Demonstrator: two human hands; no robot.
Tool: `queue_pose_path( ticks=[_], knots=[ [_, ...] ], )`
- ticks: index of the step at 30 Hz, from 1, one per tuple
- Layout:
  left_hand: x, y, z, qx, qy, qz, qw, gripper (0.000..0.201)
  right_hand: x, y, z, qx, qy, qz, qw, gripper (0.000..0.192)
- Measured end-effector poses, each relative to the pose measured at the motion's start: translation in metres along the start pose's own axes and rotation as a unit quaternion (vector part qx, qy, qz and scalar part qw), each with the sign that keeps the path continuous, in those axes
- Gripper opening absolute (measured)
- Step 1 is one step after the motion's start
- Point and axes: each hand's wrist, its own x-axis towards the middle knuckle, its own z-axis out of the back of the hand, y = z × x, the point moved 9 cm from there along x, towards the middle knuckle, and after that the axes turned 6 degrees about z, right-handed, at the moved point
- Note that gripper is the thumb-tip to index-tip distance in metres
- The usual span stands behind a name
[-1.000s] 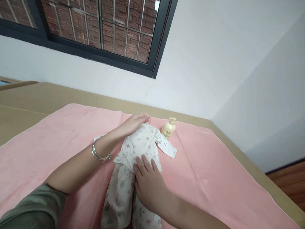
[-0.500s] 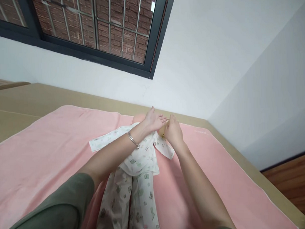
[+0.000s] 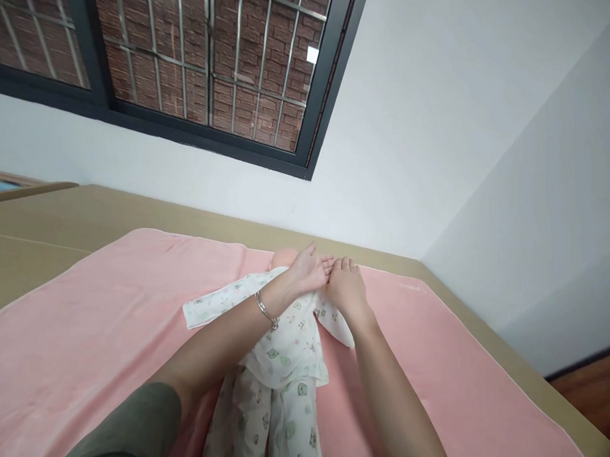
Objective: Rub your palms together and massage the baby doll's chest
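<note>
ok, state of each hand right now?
Left hand: open, palm showing, nothing visible in it.
Right hand: back to the camera, palm hidden; can't tell whether it is holding anything.

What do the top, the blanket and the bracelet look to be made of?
Top: thin matte cloth, perhaps cotton; it drapes softly, with small prints. Blanket: soft matte pink fabric, maybe fleece, judging by its shallow folds and lack of shine. Bracelet: shiny metal, silver or just silver-coloured; bright glints show on its band.
</note>
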Motion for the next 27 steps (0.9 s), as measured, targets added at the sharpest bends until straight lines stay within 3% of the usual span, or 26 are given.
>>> queue_pose_path(
  ticks=[4, 7, 9, 12, 16, 19, 22, 24, 27],
  knots=[
    [-0.025, 0.006, 0.004, 0.005, 0.021, -0.007, 1.0, 0.067, 0.0, 0.0, 0.008, 0.139, -0.002, 0.01, 0.99, 0.046],
    [-0.058, 0.011, -0.016, 0.019, 0.103, -0.042, 0.994, 0.064, -0.009, 0.024, 0.034, 0.283, -0.083, 0.023, 0.955, 0.049],
    [-0.084, 0.007, -0.027, 0.03, 0.129, -0.094, 0.987, 0.061, -0.027, 0.052, 0.058, 0.311, -0.174, 0.041, 0.933, 0.054],
    [-0.118, -0.005, -0.029, 0.068, 0.106, -0.17, 0.977, 0.061, -0.064, 0.104, 0.077, 0.353, -0.226, 0.1, 0.903, 0.058],
    [-0.157, -0.014, -0.027, 0.212, 0.045, -0.25, 0.944, 0.061, -0.107, 0.145, 0.088, 0.403, -0.203, 0.216, 0.866, 0.064],
    [-0.187, -0.007, -0.041, 0.368, 0.042, -0.325, 0.87, 0.071, -0.119, 0.134, 0.097, 0.469, -0.207, 0.248, 0.822, 0.063],
    [-0.203, 0.028, -0.064, 0.479, 0.145, -0.296, 0.814, 0.081, -0.112, 0.1, 0.108, 0.527, -0.236, 0.21, 0.789, 0.061],
    [-0.206, 0.048, -0.072, 0.502, 0.204, -0.252, 0.801, 0.079, -0.104, 0.079, 0.112, 0.563, -0.245, 0.166, 0.772, 0.062],
    [-0.205, 0.054, -0.071, 0.487, 0.219, -0.233, 0.813, 0.075, -0.098, 0.066, 0.112, 0.587, -0.255, 0.121, 0.759, 0.063]
  ],
)
